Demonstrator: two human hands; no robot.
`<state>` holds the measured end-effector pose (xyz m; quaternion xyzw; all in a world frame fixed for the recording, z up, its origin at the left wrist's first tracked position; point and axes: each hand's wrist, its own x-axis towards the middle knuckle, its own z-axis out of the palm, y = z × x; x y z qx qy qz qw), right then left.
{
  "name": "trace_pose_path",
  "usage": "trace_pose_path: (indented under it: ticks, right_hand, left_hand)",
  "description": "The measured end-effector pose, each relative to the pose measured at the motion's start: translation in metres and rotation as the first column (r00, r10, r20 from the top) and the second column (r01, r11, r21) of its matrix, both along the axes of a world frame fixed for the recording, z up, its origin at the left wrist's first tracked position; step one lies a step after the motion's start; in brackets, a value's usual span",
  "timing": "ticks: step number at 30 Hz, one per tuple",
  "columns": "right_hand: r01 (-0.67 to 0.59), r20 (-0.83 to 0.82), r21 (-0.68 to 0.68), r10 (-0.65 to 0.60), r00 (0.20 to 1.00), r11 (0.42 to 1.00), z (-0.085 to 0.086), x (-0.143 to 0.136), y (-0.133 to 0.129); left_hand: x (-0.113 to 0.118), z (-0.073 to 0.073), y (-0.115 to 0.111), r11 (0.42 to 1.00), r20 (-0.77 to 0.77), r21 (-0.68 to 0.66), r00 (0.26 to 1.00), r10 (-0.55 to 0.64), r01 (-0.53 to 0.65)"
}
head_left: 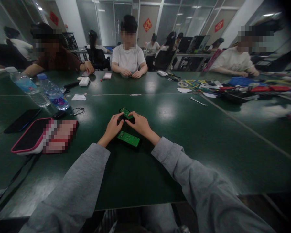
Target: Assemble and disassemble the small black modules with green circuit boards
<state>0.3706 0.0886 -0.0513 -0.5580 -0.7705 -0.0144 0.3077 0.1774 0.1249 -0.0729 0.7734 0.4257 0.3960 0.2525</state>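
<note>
Both my left hand point(113, 125) and my right hand point(141, 123) grip a small green circuit board point(125, 112) in a dark housing, one from each side, just above the table. The fingers are bent around its edges, and the thumbs meet near its close side, hiding part of it. Nearer to me, between my wrists, a second green circuit board point(129, 139) lies in a black case on the table, with small components on its face. Neither hand touches that second board.
On the left are two water bottles point(54, 94), a dark phone point(23, 120), a pink-rimmed case point(32, 136) and a cable point(77, 111). A wrench point(198, 101) and piled cables point(196, 84) lie at right on the green table point(174, 129). Several people sit around.
</note>
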Motion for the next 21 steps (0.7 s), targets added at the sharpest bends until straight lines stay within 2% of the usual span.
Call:
trace_pose_path:
  ticks: [9, 15, 21]
  right_hand:
    - [-0.055, -0.112, 0.095, 0.065, 0.992, 0.994, -0.006, 0.002, 0.013]
    - [-0.105, -0.090, 0.121, 0.116, 0.989, 0.987, -0.006, 0.003, 0.012]
    - [-0.077, -0.080, 0.097, 0.085, 0.993, 0.992, -0.006, 0.002, 0.010]
  left_hand:
    - [0.006, -0.002, 0.035, 0.996, 0.078, -0.050, 0.994, 0.071, -0.068]
    - [0.002, -0.001, 0.031, 0.997, 0.178, -0.077, 0.984, 0.030, -0.016]
    - [0.002, -0.003, 0.031, 0.993, 0.220, -0.120, 0.975, 0.037, -0.010]
